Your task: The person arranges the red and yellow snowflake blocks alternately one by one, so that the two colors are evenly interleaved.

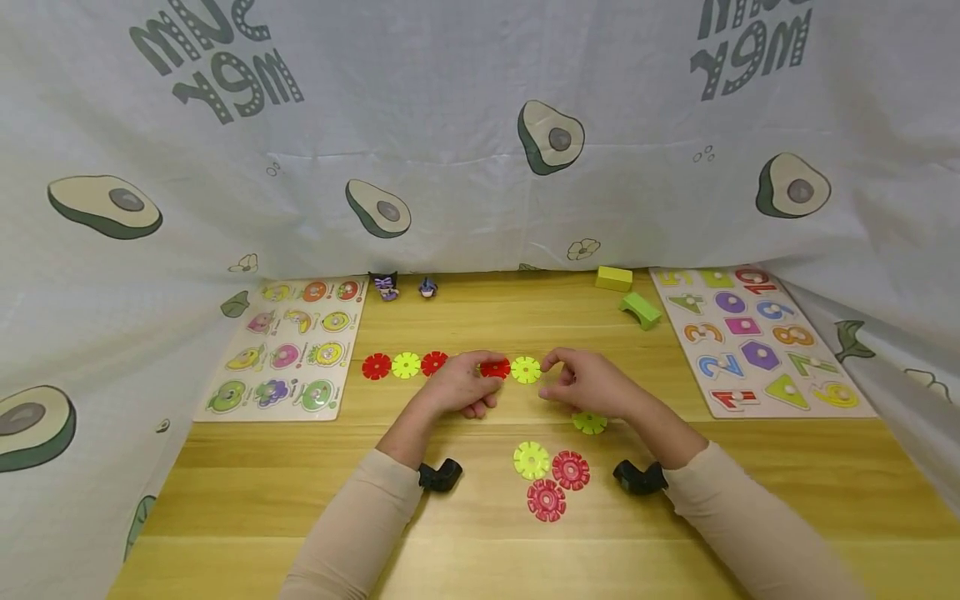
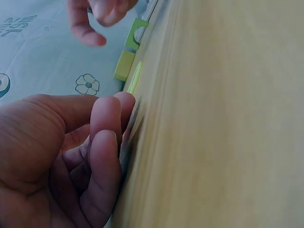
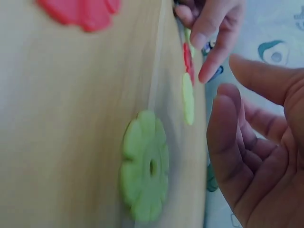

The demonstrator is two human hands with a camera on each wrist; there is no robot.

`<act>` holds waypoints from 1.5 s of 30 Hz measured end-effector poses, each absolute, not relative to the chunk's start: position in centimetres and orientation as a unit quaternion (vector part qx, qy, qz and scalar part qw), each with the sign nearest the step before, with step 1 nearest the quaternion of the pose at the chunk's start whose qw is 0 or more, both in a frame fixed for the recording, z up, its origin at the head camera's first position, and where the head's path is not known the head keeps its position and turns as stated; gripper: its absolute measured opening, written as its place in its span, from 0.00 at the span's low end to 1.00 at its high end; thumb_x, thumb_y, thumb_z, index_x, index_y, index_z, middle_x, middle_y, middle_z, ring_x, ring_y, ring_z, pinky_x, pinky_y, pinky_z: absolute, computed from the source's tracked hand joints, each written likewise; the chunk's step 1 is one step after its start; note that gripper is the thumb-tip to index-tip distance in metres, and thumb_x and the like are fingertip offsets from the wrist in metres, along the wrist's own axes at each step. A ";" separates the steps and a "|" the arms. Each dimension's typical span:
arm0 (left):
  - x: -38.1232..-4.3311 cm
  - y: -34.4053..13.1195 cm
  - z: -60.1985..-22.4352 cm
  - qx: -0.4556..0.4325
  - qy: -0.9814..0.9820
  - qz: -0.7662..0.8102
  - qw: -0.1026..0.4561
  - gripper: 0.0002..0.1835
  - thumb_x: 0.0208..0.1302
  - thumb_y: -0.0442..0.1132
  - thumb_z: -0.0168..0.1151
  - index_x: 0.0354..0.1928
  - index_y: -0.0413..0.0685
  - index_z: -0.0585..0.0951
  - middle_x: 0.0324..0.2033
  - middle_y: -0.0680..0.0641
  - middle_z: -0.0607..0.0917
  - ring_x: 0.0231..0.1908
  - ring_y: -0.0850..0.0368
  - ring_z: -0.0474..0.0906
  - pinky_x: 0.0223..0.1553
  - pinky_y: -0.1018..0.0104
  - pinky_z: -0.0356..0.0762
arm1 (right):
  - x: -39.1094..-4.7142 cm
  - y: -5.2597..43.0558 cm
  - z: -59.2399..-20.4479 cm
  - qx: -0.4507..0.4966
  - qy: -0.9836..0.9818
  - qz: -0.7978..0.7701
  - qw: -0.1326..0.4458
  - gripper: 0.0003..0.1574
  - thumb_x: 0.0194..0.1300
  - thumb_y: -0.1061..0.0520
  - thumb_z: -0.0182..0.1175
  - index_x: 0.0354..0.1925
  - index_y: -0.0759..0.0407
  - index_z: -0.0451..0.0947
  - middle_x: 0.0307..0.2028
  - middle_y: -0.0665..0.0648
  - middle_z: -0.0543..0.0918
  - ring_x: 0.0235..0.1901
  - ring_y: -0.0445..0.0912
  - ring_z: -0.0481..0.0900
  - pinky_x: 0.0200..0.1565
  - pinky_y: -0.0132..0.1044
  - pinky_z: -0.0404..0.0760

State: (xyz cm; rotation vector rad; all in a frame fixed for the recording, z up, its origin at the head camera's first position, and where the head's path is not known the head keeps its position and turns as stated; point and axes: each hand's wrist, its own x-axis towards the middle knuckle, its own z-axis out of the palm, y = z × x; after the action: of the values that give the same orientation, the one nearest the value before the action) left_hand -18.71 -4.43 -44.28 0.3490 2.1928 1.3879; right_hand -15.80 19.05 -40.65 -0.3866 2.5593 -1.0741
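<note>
A row of red and yellow notched plastic discs lies on the table. My left hand (image 1: 461, 385) is over the row, covering part of it. Its index finger and thumb hold opposite edges of a red notched disc (image 1: 495, 369). Right of that lies a yellow notched disc (image 1: 526, 370), flat on the wood. My right hand (image 1: 588, 383) hovers just beside the yellow disc, fingers loosely bent with a gap between thumb and index, holding nothing. Under this hand another yellow disc (image 3: 145, 167) lies partly hidden in the head view.
Nearer to me lie a loose yellow disc (image 1: 532, 460) and two red discs (image 1: 571, 471). A fruit puzzle board (image 1: 300, 333) is at left, a number board (image 1: 757, 342) at right. Two small figures (image 1: 386, 287), a yellow block (image 1: 614, 278) and a green arch block (image 1: 641, 310) stand behind.
</note>
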 end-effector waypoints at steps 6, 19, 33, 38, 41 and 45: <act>-18.7 -3.3 -44.3 0.142 0.804 0.519 0.253 0.23 0.64 0.40 0.58 0.62 0.55 0.71 0.20 0.43 0.81 0.13 0.52 0.76 0.16 0.60 0.78 | -12.4 21.1 -40.7 -0.185 0.904 -0.337 0.189 0.23 0.53 0.49 0.68 0.47 0.51 0.75 0.22 0.49 0.75 0.20 0.43 0.71 0.21 0.34 0.72; -18.9 -0.8 -43.9 0.131 0.839 0.472 0.237 0.25 0.64 0.39 0.58 0.64 0.57 0.69 0.16 0.44 0.80 0.12 0.53 0.76 0.15 0.61 0.78 | -8.5 21.5 -42.6 -0.227 0.904 -0.286 0.222 0.26 0.49 0.41 0.69 0.47 0.41 0.75 0.20 0.44 0.72 0.20 0.38 0.68 0.21 0.30 0.68; -19.0 -0.3 -44.1 0.115 0.845 0.464 0.241 0.24 0.65 0.40 0.57 0.63 0.57 0.69 0.16 0.44 0.81 0.12 0.53 0.77 0.15 0.61 0.78 | -8.6 21.6 -41.9 -0.201 0.876 -0.364 0.244 0.14 0.55 0.49 0.67 0.36 0.47 0.72 0.27 0.50 0.75 0.25 0.42 0.75 0.26 0.34 0.77; -19.0 -0.1 -44.1 0.113 0.845 0.463 0.244 0.24 0.65 0.40 0.57 0.63 0.58 0.70 0.17 0.44 0.81 0.12 0.53 0.77 0.15 0.62 0.78 | -11.2 22.2 -41.7 -0.124 0.853 -0.451 0.232 0.13 0.59 0.55 0.64 0.39 0.56 0.71 0.26 0.59 0.75 0.21 0.49 0.80 0.23 0.41 0.81; -19.0 0.1 -44.1 0.113 0.844 0.463 0.246 0.24 0.65 0.40 0.57 0.63 0.58 0.70 0.17 0.44 0.81 0.12 0.53 0.77 0.15 0.62 0.78 | -13.6 22.5 -41.6 -0.079 0.863 -0.459 0.195 0.15 0.60 0.57 0.63 0.41 0.60 0.70 0.26 0.60 0.76 0.22 0.50 0.80 0.24 0.42 0.81; -18.9 0.5 -44.1 0.112 0.844 0.461 0.248 0.23 0.65 0.40 0.57 0.62 0.58 0.70 0.17 0.44 0.81 0.13 0.53 0.77 0.15 0.61 0.78 | -16.5 22.4 -41.6 -0.047 0.880 -0.440 0.171 0.16 0.62 0.58 0.61 0.44 0.63 0.68 0.25 0.61 0.77 0.22 0.50 0.80 0.25 0.40 0.81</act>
State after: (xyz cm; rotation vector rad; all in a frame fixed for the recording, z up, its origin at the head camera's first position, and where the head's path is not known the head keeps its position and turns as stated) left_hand -18.90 0.50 -44.09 0.3039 2.3013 1.2573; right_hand -16.49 22.38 -41.61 -0.1348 2.4985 -1.2505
